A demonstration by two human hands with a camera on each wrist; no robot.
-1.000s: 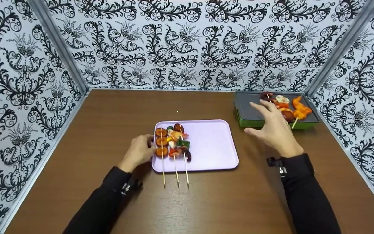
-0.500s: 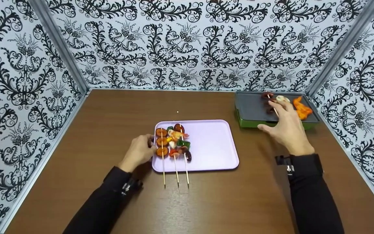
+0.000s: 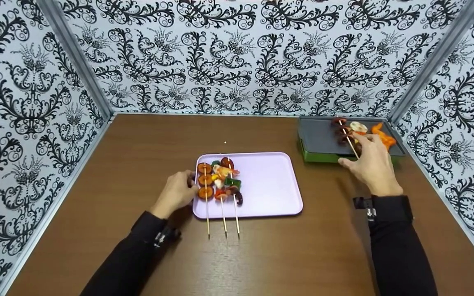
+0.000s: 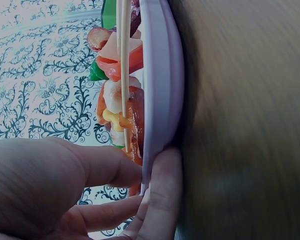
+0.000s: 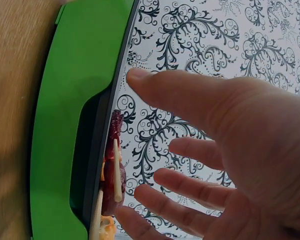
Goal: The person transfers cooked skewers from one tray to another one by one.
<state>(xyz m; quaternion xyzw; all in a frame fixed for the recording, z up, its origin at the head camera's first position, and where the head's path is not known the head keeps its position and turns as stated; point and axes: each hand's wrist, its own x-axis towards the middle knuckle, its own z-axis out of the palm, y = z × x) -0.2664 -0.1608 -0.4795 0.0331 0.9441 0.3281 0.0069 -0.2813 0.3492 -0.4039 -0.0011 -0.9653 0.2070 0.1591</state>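
My left hand (image 3: 174, 193) pinches the left rim of the pale pink tray (image 3: 272, 185); in the left wrist view the thumb lies on the rim and fingers reach under it. Three skewers lie on the tray's left side: one with round orange-brown slices (image 3: 205, 180), two with mixed pieces, one of them bearing a green pepper piece (image 3: 233, 181). My right hand (image 3: 375, 170) hovers at the front of the green grill (image 3: 317, 157), fingers spread and holding nothing. Beside its fingertips lies a skewer of dark reddish pieces (image 3: 344, 130). A mixed skewer is partly hidden behind the hand.
An orange wing-shaped piece on a skewer (image 3: 381, 133) lies at the right of the grill plate (image 3: 319, 137). Patterned wall panels (image 3: 237, 57) enclose the brown table (image 3: 154, 139) at the back and sides. Stick ends overhang the tray's front edge.
My right hand has moved right along the grill's front, uncovering the dark skewer and covering part of the mixed and orange ones. The left hand and tray have stayed in place.
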